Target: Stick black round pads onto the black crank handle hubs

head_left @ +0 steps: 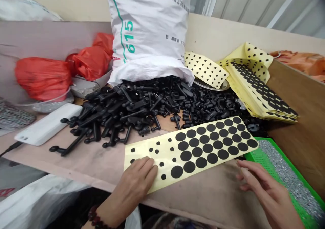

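Observation:
A pale yellow sheet (152,144) with rows of black round pads lies slanted across the front of the table; its left part carries only small black dots. My left hand (139,180) rests on the sheet's lower left part, fingers bent and together, and what its fingertips may hold is hidden. To the right of the sheet, my right hand (261,185) is raised near the green tray, with fingers apart and nothing visible in them. Behind the sheet lies a heap of black crank-shaped parts (122,110), beside many short black cylinders (205,107).
A white sack (152,29) stands behind the heap. On the left are red bags (43,76) and a white device (48,124). A green tray (269,168) of small metal pieces, stacked yellow sheets (246,97) and a wooden panel (299,127) occupy the right.

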Available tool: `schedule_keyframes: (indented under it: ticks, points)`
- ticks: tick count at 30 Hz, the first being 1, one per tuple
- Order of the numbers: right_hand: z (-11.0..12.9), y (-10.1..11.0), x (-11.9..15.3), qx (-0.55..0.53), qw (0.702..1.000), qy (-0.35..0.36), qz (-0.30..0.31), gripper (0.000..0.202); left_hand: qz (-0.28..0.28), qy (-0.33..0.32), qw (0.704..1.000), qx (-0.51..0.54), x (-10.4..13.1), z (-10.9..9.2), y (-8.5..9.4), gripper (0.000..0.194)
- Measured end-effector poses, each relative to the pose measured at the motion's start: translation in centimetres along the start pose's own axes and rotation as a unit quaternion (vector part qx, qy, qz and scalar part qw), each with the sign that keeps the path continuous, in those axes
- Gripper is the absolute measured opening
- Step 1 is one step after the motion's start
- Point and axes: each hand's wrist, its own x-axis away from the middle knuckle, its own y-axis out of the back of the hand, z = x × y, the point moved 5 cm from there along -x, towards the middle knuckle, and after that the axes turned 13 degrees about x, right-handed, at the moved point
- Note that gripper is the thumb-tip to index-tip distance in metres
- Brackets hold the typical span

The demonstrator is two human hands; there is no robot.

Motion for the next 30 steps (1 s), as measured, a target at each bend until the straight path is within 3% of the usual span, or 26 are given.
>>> schedule_keyframes:
  ticks: [4,7,10,15,19,23,26,30]
  points:
    - [4.4,-1.9,0.7,0.034,0.988,0.146,0.041,0.019,0.054,0.010,0.998,0.044,0.5,-0.2,0.2,0.029]
    - [7.8,-5.2,0.9,0.039,0.963,0.232,0.129,0.018,0.034,0.046,0.991,0.121,0.8,0.3,1.0,0.021]
    - [9.7,-8.6,1.0,0.092,0.941,0.270,0.182,0.020,0.005,0.089,0.980,0.178,1.2,1.0,1.4,0.022]
    - [9.6,-12.4,1.2,0.294,0.899,0.308,0.106,0.019,-0.043,0.138,0.963,0.226,1.5,1.1,0.9,0.023]
    - [9.2,-12.6,1.4,0.290,0.902,0.313,0.070,0.016,-0.043,0.146,0.961,0.231,1.9,0.9,0.4,0.023]
    - [8.8,-11.2,0.8,0.249,0.918,0.285,0.119,0.015,-0.023,0.105,0.972,0.208,2.0,0.1,0.0,0.028]
    - [8.4,-10.5,0.3,0.242,0.917,0.278,0.150,0.015,-0.002,0.052,0.983,0.174,0.9,-1.5,-0.5,0.032]
    - [8.4,-10.5,0.5,0.260,0.914,0.292,0.112,0.016,0.048,0.034,0.992,0.107,-1.3,-3.5,-2.1,0.030]
